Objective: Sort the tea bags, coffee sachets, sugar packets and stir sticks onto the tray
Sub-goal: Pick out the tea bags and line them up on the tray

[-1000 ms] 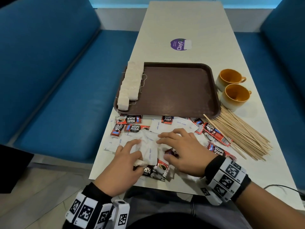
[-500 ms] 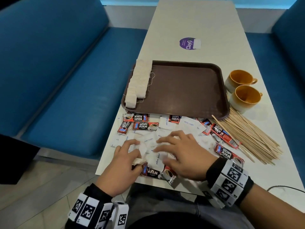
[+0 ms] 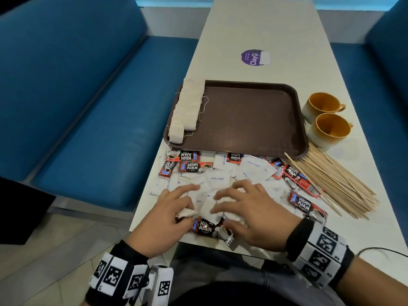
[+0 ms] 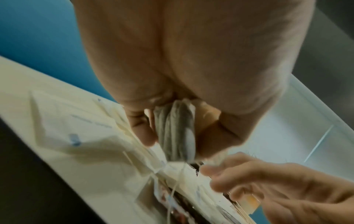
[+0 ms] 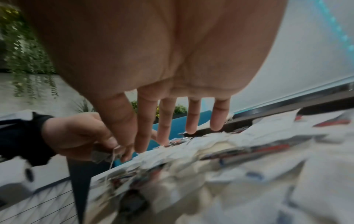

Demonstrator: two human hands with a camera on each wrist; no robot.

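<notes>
A brown tray [image 3: 249,120] lies mid-table with a row of white tea bags [image 3: 187,109] along its left edge. In front of it spreads a loose pile of white sugar packets [image 3: 217,178] and red coffee sachets [image 3: 187,156]. Wooden stir sticks [image 3: 335,184] lie in a heap at the right. My left hand [image 3: 167,215] holds a tea bag [image 4: 177,133] curled in its fingers over the pile's near left. My right hand [image 3: 247,208] hovers with spread fingers [image 5: 191,115] on the packets beside it.
Two yellow cups [image 3: 329,129] stand right of the tray, close to the sticks. A purple sticker [image 3: 254,57] marks the far table. Blue benches [image 3: 88,107] flank the table [image 3: 265,29] on both sides. The pile reaches the table's near edge.
Both hands stay over the pile; the right hand's fingers have shifted slightly on the packets. The view has drifted, nothing else moved.
</notes>
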